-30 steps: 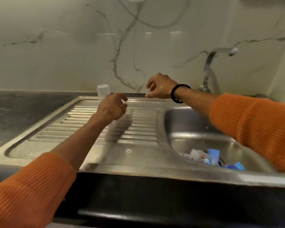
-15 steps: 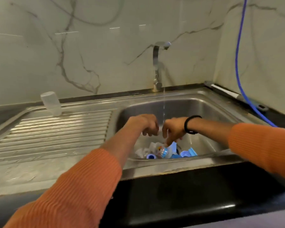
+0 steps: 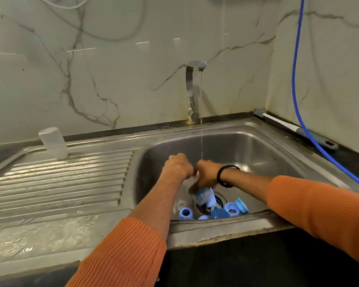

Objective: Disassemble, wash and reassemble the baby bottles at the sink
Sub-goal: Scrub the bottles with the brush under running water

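- Both hands' grip clamped on one baby bottle [image 3: 204, 196] over the sink basin [image 3: 257, 154]: left hand [image 3: 177, 167] curled round its upper end, right hand [image 3: 207, 172] curled round the body, knuckles nearly touching.
- Far left, back of draining board [image 3: 60, 179]: clear cap [image 3: 52, 142] standing upside down, well apart from me.
- Board w/ ribs is wet, water pooled near front edge.
- Bottle tilted, blue end down, just above the drain [image 3: 218, 200].
- Tap [image 3: 192, 90] running; thin stream [image 3: 201, 121] lands right by my right hand.
- Basin floor below hands: blue rings and caps [image 3: 231, 209] loose round the drain, one more ring [image 3: 186, 212] to their left.
- Right, on black counter [image 3: 344, 154] by wall: bottle brush [image 3: 288, 126] lying flat, blue hose [image 3: 296, 79] hanging down across its handle.
- Orange sleeves [image 3: 319, 206] pushed up both forearms, black band [image 3: 226, 176] on right wrist.
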`<state>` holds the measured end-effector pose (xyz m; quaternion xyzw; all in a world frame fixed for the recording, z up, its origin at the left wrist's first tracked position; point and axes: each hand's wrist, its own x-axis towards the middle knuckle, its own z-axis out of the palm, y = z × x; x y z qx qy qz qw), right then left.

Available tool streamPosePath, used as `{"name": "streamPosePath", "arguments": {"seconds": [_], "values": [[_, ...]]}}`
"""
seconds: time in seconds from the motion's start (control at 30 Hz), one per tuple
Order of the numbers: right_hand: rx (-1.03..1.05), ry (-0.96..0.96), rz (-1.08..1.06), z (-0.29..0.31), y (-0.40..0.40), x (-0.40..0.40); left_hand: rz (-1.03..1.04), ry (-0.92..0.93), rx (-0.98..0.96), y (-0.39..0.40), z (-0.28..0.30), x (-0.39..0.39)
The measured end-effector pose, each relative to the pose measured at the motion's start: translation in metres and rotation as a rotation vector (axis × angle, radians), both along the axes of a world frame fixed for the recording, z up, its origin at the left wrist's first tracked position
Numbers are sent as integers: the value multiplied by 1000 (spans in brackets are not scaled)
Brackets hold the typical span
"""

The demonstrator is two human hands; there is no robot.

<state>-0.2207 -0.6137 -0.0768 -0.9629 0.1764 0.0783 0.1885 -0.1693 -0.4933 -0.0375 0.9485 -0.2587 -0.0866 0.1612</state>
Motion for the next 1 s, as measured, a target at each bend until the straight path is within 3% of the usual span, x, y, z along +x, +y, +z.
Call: {"name": "streamPosePath", "arguments": {"seconds": [0.07, 0.17, 0.27, 0.47, 0.6, 0.73, 0.87, 0.93, 1.0], "values": [[196, -155, -159, 21, -13, -1, -3, 32, -114, -3, 5, 2], [661, -481, -448, 52, -26, -2, -53, 102, -402, -12, 12, 1], [1022, -685, -550, 67, -25, 1, -96, 131, -637, -20, 14, -3], [1520, -783, -610, 65, -30, 5, -94, 166, -839, -21, 11, 2], [1795, -697, -640, 64, -33, 2, -202, 4, -839, -32, 16, 0], [1691, -599, -728, 60, -34, -3, -288, -80, -827, -55, 16, -1], [1570, -537, -726, 53, -35, 1, -124, -27, -956, -67, 12, 6], [1527, -598, -656, 53, -31, 3, -4, -11, -977, -64, 13, 17], [1325, -747, -621, 52, -32, 9, 37, 55, -964, -59, 9, 24]]}}
